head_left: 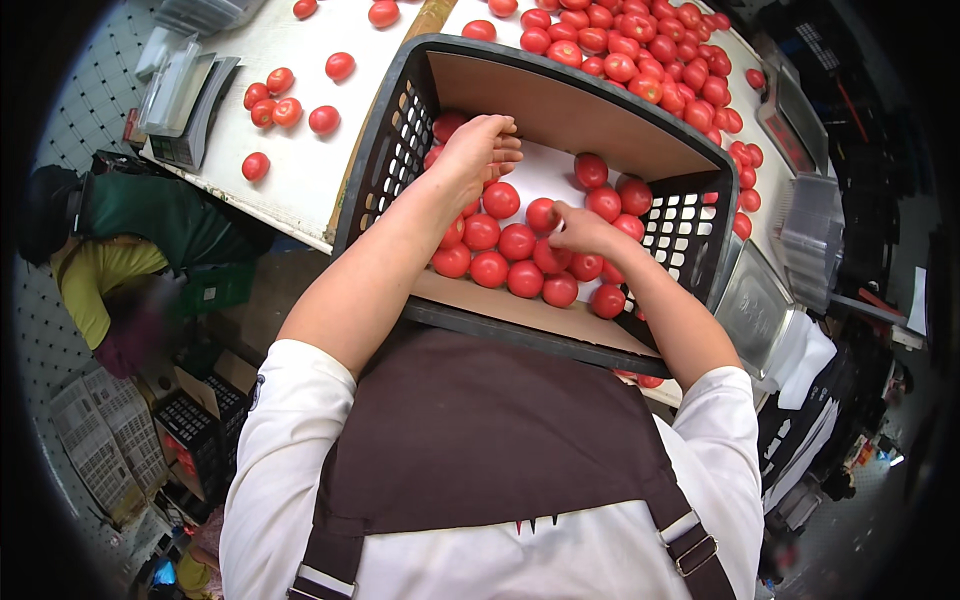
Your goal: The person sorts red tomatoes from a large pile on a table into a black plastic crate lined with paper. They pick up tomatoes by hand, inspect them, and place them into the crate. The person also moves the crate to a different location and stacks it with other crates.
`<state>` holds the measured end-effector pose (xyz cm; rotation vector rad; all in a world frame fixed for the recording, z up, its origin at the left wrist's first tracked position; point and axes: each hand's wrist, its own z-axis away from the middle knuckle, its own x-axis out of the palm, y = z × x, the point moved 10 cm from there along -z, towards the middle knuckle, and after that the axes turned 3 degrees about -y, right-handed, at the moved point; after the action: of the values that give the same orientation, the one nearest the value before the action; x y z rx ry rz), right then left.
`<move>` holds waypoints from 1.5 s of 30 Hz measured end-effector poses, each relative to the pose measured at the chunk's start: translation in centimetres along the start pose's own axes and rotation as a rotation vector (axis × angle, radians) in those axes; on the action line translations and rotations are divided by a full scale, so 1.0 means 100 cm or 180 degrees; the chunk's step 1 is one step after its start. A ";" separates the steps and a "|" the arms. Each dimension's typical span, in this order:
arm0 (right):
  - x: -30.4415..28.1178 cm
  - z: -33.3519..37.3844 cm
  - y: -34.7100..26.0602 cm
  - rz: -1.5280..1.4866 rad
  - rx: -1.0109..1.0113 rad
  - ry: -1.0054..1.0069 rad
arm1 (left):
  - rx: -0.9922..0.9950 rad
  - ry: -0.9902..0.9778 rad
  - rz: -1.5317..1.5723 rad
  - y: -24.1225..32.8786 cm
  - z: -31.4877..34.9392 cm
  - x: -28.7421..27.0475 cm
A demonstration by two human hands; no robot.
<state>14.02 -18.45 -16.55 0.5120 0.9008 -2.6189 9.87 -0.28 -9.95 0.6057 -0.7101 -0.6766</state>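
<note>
A black plastic crate (722,215) lined with brown cardboard stands in front of me, with tomatoes (516,241) covering much of its bottom. My left hand (484,152) is over the crate's left part, fingers loosely bent and apart. Nothing shows in it, though its palm side is partly hidden and tomatoes lie right beneath. Inside the crate, nearer the middle, the fingers of my right hand (585,230) close against the side of a single tomato (541,214). White lining shows between the tomatoes toward the far wall.
A large heap of tomatoes (640,45) spreads over the white table (300,190) beyond the crate. Several loose ones lie at left. Clear plastic containers (808,240) and a scale (795,115) stand at right. A person in a green apron (150,215) bends down at left.
</note>
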 end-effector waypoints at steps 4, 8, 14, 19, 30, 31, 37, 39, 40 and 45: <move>0.046 -0.002 -0.007 0.0785 -0.0062 -0.0267 | -0.0011 0.0019 -0.0093 0.003 0.002 -0.001; 0.046 -0.006 -0.001 0.1217 -0.0103 0.0043 | -0.0017 -0.0039 -0.0171 0.003 0.002 0.001; -0.033 0.013 -0.034 -0.0311 -0.0369 0.0161 | -0.0111 -0.0074 -0.0930 0.002 0.007 0.003; -0.095 0.043 -0.034 -0.2962 -0.0641 0.0853 | -0.0382 -0.0639 -0.0812 0.004 0.024 0.034; 0.061 -0.002 -0.035 0.0807 -0.0219 0.0683 | -0.0262 -0.0433 0.0569 0.016 0.011 0.015; 0.063 -0.006 -0.036 0.0791 -0.0166 0.0738 | -0.0302 -0.0418 0.0583 0.016 0.013 0.016; 0.048 -0.014 -0.032 0.0302 -0.0243 0.0715 | -0.0141 -0.0236 0.0383 0.022 0.016 0.010; 0.034 -0.014 -0.024 -0.0765 -0.0151 0.0436 | 0.0014 -0.0270 0.0503 0.024 0.010 0.010; 0.020 -0.003 -0.032 -0.1591 -0.0055 0.0169 | 0.0088 -0.0274 0.0565 0.023 0.009 0.008; -0.029 0.059 -0.082 -0.3771 -0.1019 -0.1134 | 0.0104 -0.0130 0.0518 0.024 0.007 0.005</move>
<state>11.90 -15.52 -6.71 -0.8135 1.8165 -3.1746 10.51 0.66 -7.68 0.5588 -0.8006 -0.5286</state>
